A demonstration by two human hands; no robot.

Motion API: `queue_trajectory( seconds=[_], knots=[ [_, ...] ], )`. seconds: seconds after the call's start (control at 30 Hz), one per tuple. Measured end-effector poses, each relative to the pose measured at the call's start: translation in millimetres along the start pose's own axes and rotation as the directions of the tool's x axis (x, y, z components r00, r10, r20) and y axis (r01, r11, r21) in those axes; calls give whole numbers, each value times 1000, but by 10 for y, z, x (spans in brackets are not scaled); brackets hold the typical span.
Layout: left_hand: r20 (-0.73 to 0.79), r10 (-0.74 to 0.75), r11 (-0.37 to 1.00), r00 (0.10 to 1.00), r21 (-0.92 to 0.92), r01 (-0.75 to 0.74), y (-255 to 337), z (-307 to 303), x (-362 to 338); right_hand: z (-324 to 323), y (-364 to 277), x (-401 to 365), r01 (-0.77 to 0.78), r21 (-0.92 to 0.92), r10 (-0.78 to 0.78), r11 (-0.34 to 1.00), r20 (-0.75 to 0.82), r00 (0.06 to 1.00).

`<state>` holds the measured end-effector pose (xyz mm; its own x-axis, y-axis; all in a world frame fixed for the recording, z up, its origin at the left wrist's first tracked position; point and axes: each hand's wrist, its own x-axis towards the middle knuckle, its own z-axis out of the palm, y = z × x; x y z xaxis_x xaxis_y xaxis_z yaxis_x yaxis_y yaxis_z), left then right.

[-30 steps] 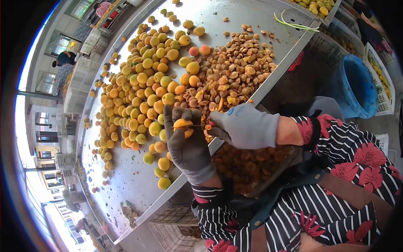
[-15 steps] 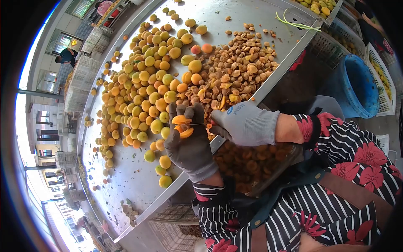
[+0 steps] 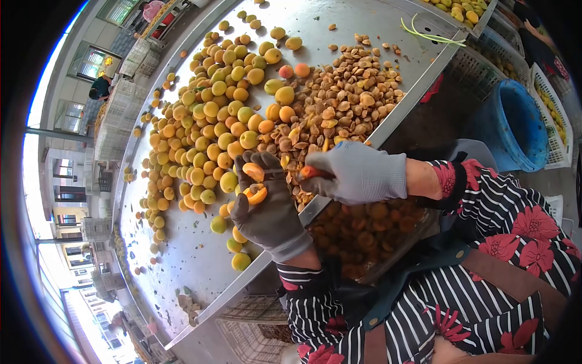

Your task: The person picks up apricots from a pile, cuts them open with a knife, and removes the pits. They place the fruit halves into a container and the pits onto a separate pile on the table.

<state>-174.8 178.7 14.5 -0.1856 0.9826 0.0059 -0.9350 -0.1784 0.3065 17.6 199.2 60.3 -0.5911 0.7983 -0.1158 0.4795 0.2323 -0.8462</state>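
Observation:
My left hand (image 3: 274, 217), in a dark grey glove, is closed round a cut apricot (image 3: 257, 195), its orange halves parted between thumb and fingers. In my right hand (image 3: 357, 175), gloved in lighter grey, is a small knife (image 3: 315, 173) with a red-orange handle. Its thin blade points left, toward the fingers of my left hand. Just beyond both hands lies a heap of brown apricot pits (image 3: 348, 100). Whole yellow-orange apricots (image 3: 206, 130) spread over the metal table to the left. Below my right wrist, apricot halves (image 3: 364, 227) fill a container, partly hidden by my arm.
The metal table (image 3: 209, 267) has a raised rim (image 3: 412, 94) on my side. A blue bucket (image 3: 515, 124) and white plastic crates (image 3: 555, 115) with fruit stand at the right. Green stalks (image 3: 430, 35) lie at the far corner. Another person (image 3: 100, 88) is in the background.
The knife has drawn back a little to the right, and more of its handle shows. The apricot halves in my left hand are further apart, and that hand has tilted.

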Motion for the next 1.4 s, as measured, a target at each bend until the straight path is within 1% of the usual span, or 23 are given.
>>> queue_trajectory(
  seconds=[0.1, 0.13, 0.3, 0.43, 0.5, 0.57, 0.63, 0.67, 0.7, 0.73, 0.8, 0.83, 0.9, 0.93, 1.03, 1.07, 1.13, 1.17, 1.2, 1.27, 1.3, 1.37, 1.4],
  knots=[
    [-22, -10, 998, 1000, 69, 12, -50, 3, -33, -33, -88, 26, 10, 255, 29, 967, -148, 989],
    [-27, -34, 994, 999, 105, 37, -103, 27, -66, 55, -7, 118, 131, 213, -68, 968, -280, 958],
    [-56, -123, 958, 991, 255, 133, -256, 129, -210, 194, 100, 286, 133, 305, -66, 943, -221, 973],
    [26, -154, 937, 988, 320, 138, -251, 171, -281, 174, 135, 325, 174, 176, -170, 969, -36, 985],
    [3, -123, 925, 992, 362, 114, -268, 114, -370, 234, 140, 276, 316, -146, -342, 938, -223, 913],
    [148, 111, 456, 983, 871, -183, -249, -78, -520, 199, 153, 272, 313, -201, -359, 928, -260, 896],
    [44, 124, 539, 991, 836, -105, -240, -31, -704, 105, 224, 339, 368, -282, -461, 886, -449, 765],
    [-119, -44, 866, 992, 491, 98, -255, -42, -827, 68, 236, 376, 390, -332, -512, 859, -530, 676],
    [-184, -265, 962, 947, 16, 272, -282, -67, -961, 49, 256, 418, 398, -328, -515, 857, -527, 676],
    [-190, -256, 964, 948, 21, 265, -355, -149, -1133, 46, 284, 457, 361, -375, -518, 854, -544, 660],
    [-418, -218, 813, 882, 422, 401, -483, -291, -1402, 70, 352, 510, 312, -431, -518, 847, -537, 665],
    [-425, -208, 811, 881, 428, 398, -469, -302, -1440, 105, 369, 534, 320, -420, -517, 849, -537, 666],
    [-218, -60, 247, 974, 942, 226, -455, -285, -1461, 154, 376, 600, 307, -469, -541, 828, -524, 658],
    [-225, -54, 240, 973, 943, 232, -398, -247, -1475, 144, 362, 608, 306, -430, -503, 849, -484, 716],
    [-549, -341, 774, 763, 296, 559, -124, -290, -1381, 150, 347, 589, 144, -457, -384, 878, -492, 781],
    [-394, -254, 489, 883, 735, 469, -24, -228, -1424, 150, 372, 624, 156, -439, -388, 885, -509, 768],
    [-325, -282, 114, 903, 923, 368, 300, 173, -1288, 184, 367, 602, 166, -393, -370, 904, -527, 765],
    [-249, -108, -138, 962, 962, 234, 478, 98, -1166, 162, 339, 591, 175, -360, -359, 916, -547, 756],
    [-136, 39, -278, 990, 950, 141, 643, 98, -1014, 147, 278, 554, 211, -276, -333, 938, -541, 772],
    [110, 105, -679, 988, 734, -10, 963, 94, -642, 164, 286, 519, 239, -220, -320, 946, -498, 806],
    [115, 101, -682, 988, 731, -15, 1169, -114, -508, 164, 285, 505, 261, -163, -307, 952, -451, 838],
    [-5, -37, -972, 999, 234, -35, 1464, -660, -236, 105, 244, 484, 294, -149, -330, 944, -444, 833],
    [-5, -43, -971, 999, 236, -40, 1473, -693, -199, 79, 218, 458, 277, -102, -294, 955, -407, 865]
  ],
)
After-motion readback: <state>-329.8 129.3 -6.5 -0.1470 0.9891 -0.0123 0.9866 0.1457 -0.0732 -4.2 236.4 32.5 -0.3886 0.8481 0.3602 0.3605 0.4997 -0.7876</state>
